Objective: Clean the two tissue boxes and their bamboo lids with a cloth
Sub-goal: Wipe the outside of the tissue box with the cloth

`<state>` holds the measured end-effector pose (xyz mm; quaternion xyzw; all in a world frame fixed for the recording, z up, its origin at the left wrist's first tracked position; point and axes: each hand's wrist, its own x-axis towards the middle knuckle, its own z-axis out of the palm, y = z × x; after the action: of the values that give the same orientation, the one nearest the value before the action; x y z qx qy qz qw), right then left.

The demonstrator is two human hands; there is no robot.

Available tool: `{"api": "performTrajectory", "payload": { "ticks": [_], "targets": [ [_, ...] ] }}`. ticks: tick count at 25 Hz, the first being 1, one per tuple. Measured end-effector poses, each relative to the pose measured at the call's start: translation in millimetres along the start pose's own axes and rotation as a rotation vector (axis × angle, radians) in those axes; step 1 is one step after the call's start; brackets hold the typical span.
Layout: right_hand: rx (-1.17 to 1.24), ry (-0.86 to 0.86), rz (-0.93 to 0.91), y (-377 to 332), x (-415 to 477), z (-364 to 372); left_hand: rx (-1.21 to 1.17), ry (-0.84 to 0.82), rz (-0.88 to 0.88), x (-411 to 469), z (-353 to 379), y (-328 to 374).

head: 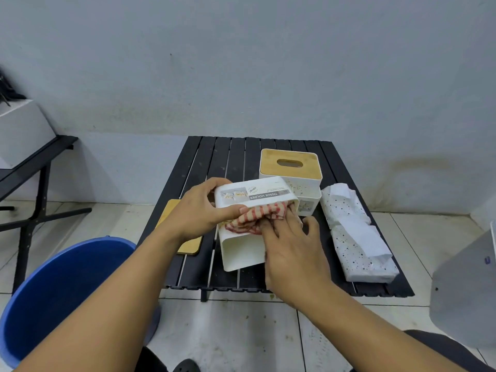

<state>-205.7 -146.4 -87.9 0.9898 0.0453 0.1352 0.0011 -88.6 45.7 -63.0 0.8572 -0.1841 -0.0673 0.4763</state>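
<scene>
My left hand (200,210) grips a white tissue box (243,249) that lies on its side above the black slatted table (206,162), its label facing up. My right hand (291,248) holds a red-checked cloth (253,217) pushed into the box's opening, with the fingertips hidden behind the cloth. A loose bamboo lid (188,245) lies flat on the table under my left wrist. The second white tissue box (303,189) stands behind with its bamboo lid (291,163) on top.
Two white speckled tissue packs (357,234) lie on the table's right side. A blue bucket (61,294) stands on the tiled floor at lower left. A black-framed stand (32,183) is at far left, a grey object (467,291) at right.
</scene>
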Motion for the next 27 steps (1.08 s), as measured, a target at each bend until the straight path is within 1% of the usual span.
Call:
{"api": "performTrajectory", "payload": {
  "ticks": [2,4,6,11,12,14,16,18,20,25,27],
  "targets": [
    [-0.030,-0.099,0.036,3.6,11.8,-9.8,-0.006,-0.033,0.008,1.5,0.0,0.1],
    [-0.005,-0.180,0.081,8.3,27.3,-15.1,-0.024,-0.062,0.009,2.7,2.7,1.0],
    [-0.001,-0.243,0.108,8.3,37.4,-16.6,-0.019,-0.062,0.014,4.2,5.1,1.5],
    [0.134,-0.184,-0.034,15.4,28.5,-17.5,-0.005,-0.001,0.035,1.6,9.0,5.4],
    [0.145,-0.183,-0.073,18.2,22.4,-19.0,-0.012,0.006,0.034,0.9,9.4,5.8],
    [0.091,-0.171,-0.121,20.0,5.9,-23.2,-0.020,0.013,0.029,0.8,9.8,5.6],
    [0.000,-0.179,-0.071,17.4,-10.7,-26.6,-0.021,0.011,0.022,0.9,9.1,5.6],
    [-0.057,-0.222,-0.004,16.0,-13.4,-31.8,-0.026,0.001,0.017,1.4,8.0,4.5],
    [-0.087,-0.246,-0.013,16.2,-1.9,-31.8,-0.026,-0.019,0.012,2.0,4.9,3.3],
    [0.030,-0.262,0.017,19.3,37.0,-24.7,-0.034,-0.014,0.006,3.9,5.0,2.2],
    [0.029,-0.277,0.016,17.1,38.4,-25.6,-0.048,0.002,0.008,4.5,7.4,1.6]
  ]
}}
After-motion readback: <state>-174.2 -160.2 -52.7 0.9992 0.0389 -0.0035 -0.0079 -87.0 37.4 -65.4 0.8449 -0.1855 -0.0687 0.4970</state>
